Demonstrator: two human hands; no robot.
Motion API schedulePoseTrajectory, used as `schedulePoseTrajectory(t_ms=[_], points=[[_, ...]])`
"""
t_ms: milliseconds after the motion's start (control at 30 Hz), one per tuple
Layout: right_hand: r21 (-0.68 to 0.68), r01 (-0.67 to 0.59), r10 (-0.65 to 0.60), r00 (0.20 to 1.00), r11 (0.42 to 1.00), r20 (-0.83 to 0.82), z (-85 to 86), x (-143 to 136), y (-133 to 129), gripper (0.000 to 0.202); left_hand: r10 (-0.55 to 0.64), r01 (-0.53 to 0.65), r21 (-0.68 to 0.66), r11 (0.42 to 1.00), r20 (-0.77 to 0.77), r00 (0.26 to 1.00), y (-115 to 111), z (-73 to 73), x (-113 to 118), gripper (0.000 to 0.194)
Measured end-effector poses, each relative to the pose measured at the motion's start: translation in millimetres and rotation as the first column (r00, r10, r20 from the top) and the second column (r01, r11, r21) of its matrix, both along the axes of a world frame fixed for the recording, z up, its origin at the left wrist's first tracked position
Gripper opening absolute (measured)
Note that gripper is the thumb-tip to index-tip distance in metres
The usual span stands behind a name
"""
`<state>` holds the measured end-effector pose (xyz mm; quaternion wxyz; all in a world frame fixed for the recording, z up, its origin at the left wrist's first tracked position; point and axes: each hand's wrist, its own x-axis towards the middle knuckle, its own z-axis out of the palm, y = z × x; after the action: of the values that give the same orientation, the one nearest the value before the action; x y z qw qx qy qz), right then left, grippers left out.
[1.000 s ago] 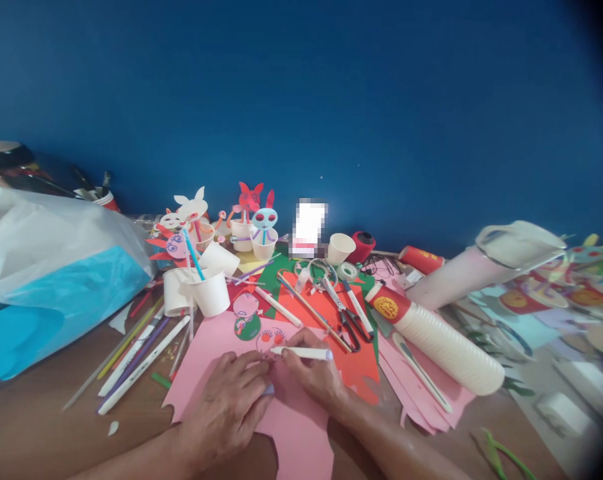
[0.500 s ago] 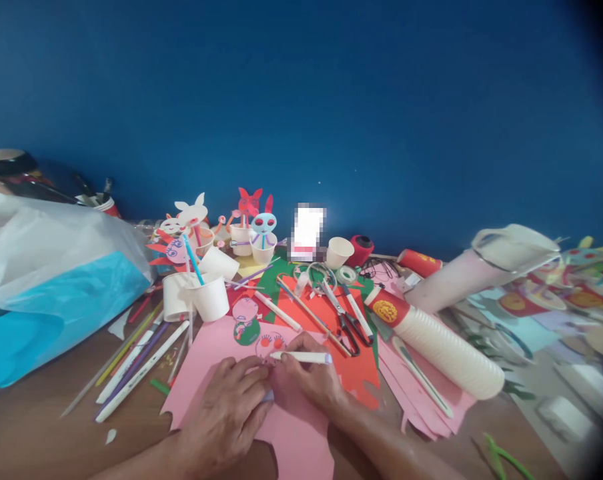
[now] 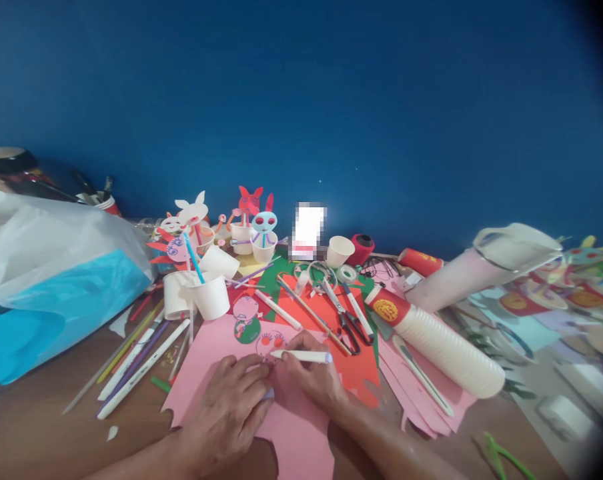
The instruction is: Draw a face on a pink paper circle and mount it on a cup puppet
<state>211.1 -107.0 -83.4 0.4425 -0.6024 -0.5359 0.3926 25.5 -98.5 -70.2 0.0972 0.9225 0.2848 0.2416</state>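
My right hand grips a white marker with a purple end, its tip at a face drawn on a pink paper sheet. That face has two red round eyes with lashes. My left hand rests on the same sheet, left of the marker tip, fingertips pressed near the drawing. Between its thumb and forefinger a small purple marker cap peeks out, mostly hidden. Just above the drawing are a green paper circle and a pink one.
Black-handled scissors and another marker lie on orange paper. Stacked paper cups lie at the right. White cups and paper animal figures stand behind. Markers and sticks are at left, near a plastic bag.
Almost nothing differs. Both hands keep their places, the marker tip staying at the drawn face; the view has shifted very slightly.
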Motion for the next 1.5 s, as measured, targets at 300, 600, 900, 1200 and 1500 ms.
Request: schedulePoseTrajectory(t_ms=[300,600,900,1200,1500], points=[[0.022,-0.003,0.003,1.000,1.000,0.004,-1.3,1.6,0.0,0.005,0.002,-0.002,0.025,1.000,-0.012,1.000,0.3,3.9,0.8,0.020],[0.014,-0.022,0.022,1.000,1.000,0.001,-0.3,0.8,-0.6,0.006,0.004,-0.004,-0.009,1.000,-0.017,1.000,-0.8,1.8,0.9,0.021],[0.004,-0.019,0.019,0.999,1.000,0.027,-1.6,0.7,-1.8,0.005,0.008,-0.008,0.002,1.000,0.011,1.000,-0.8,3.0,1.7,0.020],[-0.008,-0.027,0.028,0.999,1.000,0.041,-1.7,1.3,-0.4,0.006,0.008,-0.008,-0.003,1.000,0.004,1.000,-1.2,0.1,0.3,0.021],[0.009,-0.037,0.037,0.998,0.999,0.047,-3.1,1.7,-0.2,0.005,0.013,-0.013,0.000,1.000,0.012,1.000,-1.7,-0.5,1.2,0.023]])
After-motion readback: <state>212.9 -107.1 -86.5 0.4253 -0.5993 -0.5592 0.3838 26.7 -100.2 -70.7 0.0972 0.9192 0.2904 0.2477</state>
